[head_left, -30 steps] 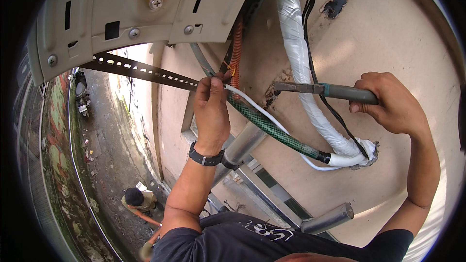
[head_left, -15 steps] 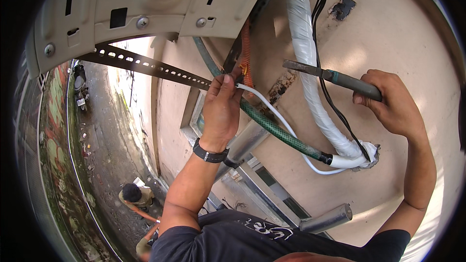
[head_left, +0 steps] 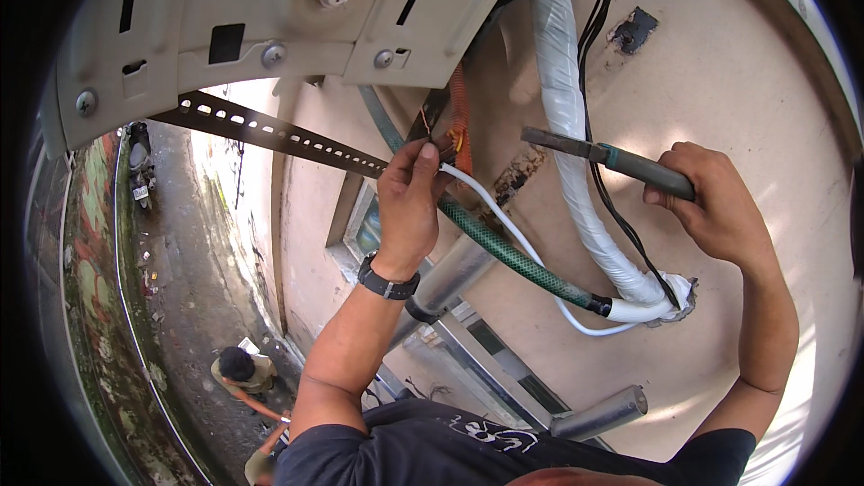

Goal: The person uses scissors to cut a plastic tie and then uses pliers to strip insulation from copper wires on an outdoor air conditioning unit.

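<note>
My left hand (head_left: 407, 207) is closed in a pinch on the end of a white cable (head_left: 517, 227), just below the metal housing. A thin reddish wire (head_left: 426, 119) sticks up above the fingertips, and yellow wire ends show beside an orange corrugated tube (head_left: 461, 103). What else lies between the fingers is hidden. Out to the right, my right hand (head_left: 720, 211) grips the dark handles of pliers (head_left: 650, 171). Their jaws point left, in front of the white-wrapped pipe (head_left: 563, 108), apart from the cable.
A beige metal housing (head_left: 297, 13) with screws spans the top left, above a perforated bracket (head_left: 279, 134). A green hose (head_left: 517, 259) and black cables (head_left: 589, 54) run near a hole in the wall (head_left: 765, 126). Far below, people (head_left: 243, 369) and a motorbike (head_left: 139, 162) occupy an alley.
The view has shifted slightly. My right hand and the pliers sit a little lower and farther left in view. The reddish wire now shows above my left fingertips, which still pinch the cable.
</note>
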`<state>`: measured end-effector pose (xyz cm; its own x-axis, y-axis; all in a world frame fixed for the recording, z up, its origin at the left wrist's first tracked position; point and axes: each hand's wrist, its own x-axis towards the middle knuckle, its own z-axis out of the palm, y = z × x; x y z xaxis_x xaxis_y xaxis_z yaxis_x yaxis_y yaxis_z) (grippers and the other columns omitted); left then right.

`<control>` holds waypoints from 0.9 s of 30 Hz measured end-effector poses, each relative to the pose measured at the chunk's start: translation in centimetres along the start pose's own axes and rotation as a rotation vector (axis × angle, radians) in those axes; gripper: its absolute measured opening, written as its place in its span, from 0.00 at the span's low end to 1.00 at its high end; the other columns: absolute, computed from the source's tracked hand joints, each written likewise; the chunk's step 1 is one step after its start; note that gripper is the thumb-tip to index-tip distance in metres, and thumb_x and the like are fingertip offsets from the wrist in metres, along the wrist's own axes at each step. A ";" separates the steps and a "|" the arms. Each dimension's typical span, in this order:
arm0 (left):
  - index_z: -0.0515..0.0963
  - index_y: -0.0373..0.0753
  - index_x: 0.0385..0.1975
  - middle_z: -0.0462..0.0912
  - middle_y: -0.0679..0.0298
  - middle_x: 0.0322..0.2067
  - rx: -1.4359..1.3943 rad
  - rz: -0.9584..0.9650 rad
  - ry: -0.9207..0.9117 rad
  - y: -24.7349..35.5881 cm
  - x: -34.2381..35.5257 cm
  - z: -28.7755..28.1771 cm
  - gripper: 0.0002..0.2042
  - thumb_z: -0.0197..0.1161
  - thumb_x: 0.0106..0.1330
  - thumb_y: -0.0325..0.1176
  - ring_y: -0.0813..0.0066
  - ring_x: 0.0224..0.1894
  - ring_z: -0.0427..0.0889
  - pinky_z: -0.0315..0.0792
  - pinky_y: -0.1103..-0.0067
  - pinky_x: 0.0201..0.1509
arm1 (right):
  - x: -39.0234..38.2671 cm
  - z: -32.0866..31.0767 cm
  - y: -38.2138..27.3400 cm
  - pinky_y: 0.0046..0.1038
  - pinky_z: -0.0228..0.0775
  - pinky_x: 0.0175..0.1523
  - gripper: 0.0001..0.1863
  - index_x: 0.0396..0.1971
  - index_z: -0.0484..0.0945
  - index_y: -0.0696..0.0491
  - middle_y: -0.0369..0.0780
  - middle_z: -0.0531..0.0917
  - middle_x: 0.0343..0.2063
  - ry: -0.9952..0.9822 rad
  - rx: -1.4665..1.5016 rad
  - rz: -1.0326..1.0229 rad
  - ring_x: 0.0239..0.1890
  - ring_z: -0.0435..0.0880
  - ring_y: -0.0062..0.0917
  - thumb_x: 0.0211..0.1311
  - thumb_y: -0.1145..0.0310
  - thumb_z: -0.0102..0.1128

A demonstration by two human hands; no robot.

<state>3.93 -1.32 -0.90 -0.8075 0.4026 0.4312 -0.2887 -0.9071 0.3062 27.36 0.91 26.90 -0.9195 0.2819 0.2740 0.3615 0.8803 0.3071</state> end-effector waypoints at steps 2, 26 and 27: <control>0.77 0.28 0.55 0.84 0.54 0.51 0.021 -0.006 -0.007 0.1 0.0 0.1 0.15 0.60 0.80 0.36 0.70 0.51 0.85 0.84 0.71 0.55 | 0.0 0.1 -0.2 0.41 0.67 0.40 0.10 0.29 0.83 0.59 0.45 0.77 0.24 0.017 -0.022 0.004 0.30 0.76 0.39 0.59 0.68 0.74; 0.80 0.35 0.57 0.86 0.63 0.49 -0.132 -0.187 -0.166 -0.6 1.4 -2.2 0.15 0.67 0.75 0.34 0.74 0.52 0.85 0.82 0.77 0.57 | 0.4 1.9 0.4 0.39 0.69 0.46 0.08 0.34 0.82 0.54 0.42 0.74 0.31 0.253 -0.305 -0.144 0.38 0.75 0.38 0.55 0.75 0.71; 0.80 0.35 0.57 0.87 0.63 0.49 -0.121 -0.198 -0.160 -0.7 1.5 -2.2 0.15 0.67 0.75 0.33 0.73 0.51 0.86 0.83 0.75 0.57 | 0.4 2.2 0.6 0.39 0.69 0.46 0.09 0.35 0.81 0.54 0.41 0.74 0.32 0.281 -0.338 -0.152 0.38 0.75 0.38 0.54 0.74 0.72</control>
<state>1.80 -0.34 -2.33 -0.6408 0.5786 0.5046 -0.4997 -0.8133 0.2980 26.85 2.41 25.25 -0.9054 0.0039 0.4246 0.2987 0.7166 0.6303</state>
